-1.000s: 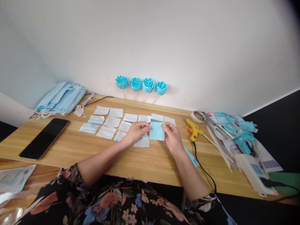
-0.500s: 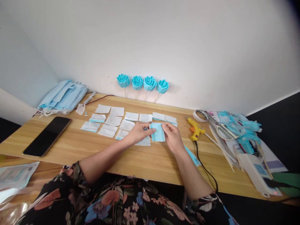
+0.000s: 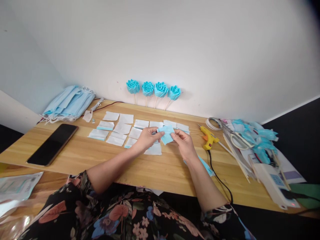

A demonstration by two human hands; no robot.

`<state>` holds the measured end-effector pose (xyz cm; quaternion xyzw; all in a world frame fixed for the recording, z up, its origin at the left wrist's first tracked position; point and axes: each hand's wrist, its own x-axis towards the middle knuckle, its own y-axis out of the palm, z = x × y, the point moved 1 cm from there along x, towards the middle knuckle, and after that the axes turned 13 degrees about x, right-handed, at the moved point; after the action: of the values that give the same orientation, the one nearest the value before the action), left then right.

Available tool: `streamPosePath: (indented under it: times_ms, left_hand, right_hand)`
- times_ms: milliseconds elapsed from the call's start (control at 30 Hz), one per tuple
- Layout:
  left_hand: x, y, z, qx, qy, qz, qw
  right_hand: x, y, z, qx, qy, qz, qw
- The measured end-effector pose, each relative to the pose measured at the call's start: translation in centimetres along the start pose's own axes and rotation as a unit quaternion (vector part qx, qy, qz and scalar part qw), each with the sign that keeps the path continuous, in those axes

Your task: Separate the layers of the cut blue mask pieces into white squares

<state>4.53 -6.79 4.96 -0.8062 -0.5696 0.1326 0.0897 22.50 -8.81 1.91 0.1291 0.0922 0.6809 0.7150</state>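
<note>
Between my two hands is a small blue fabric square [image 3: 166,134], turned so that a corner points down. My left hand [image 3: 147,138] pinches its left side between thumb and fingers. At its right side, my right hand [image 3: 183,141] pinches the edge the same way. Beneath and beyond the hands, rows of white and pale blue fabric squares [image 3: 116,138] lie flat on the wooden table [image 3: 105,173]; my hands hide some of them. A longer blue fabric piece [image 3: 206,166] lies partly behind my right forearm.
Several blue fabric roses [image 3: 160,89] on sticks lean against the wall. A stack of blue face masks [image 3: 68,101] and a phone [image 3: 52,144] lie left. On the right are a yellow glue gun [image 3: 208,137] with its cord, a tape roll [image 3: 214,123], scissors [image 3: 240,141] and a power strip [image 3: 273,186].
The blue square has rotated from upright to a slanted, diamond-like position between my fingers. Both hands still pinch it at nearly the same place. The view has shifted slightly.
</note>
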Motion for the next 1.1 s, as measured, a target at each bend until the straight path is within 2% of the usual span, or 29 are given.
streamPosePath:
  times_ms: [233, 500, 667, 933, 1033, 1100]
  left_hand:
    - [0.28, 0.01, 0.38, -0.048, 0.006, -0.014, 0.999]
    - [-0.14, 0.02, -0.30, -0.013, 0.034, 0.001, 0.999]
    - [-0.13, 0.18, -0.15, -0.002, 0.028, 0.006, 1.000]
    - [0.39, 0.62, 0.53, -0.070, 0.035, 0.004, 0.997]
    - [0.54, 0.47, 0.65, -0.093, 0.040, -0.012, 0.995]
    - [0.42, 0.35, 0.50, -0.096, 0.047, -0.002, 0.994]
  right_hand:
    - [0.45, -0.79, -0.08, 0.027, -0.006, -0.006, 1.000]
    - [0.57, -0.82, 0.10, 0.010, -0.013, 0.062, 0.998]
    - [0.75, -0.97, 0.19, 0.000, -0.017, 0.006, 1.000]
    - [0.76, -0.83, 0.14, -0.019, -0.046, -0.015, 0.999]
    - [0.90, -0.80, 0.14, -0.020, -0.061, -0.043, 0.997]
    - [0.93, -0.79, 0.23, -0.022, -0.071, -0.067, 0.995]
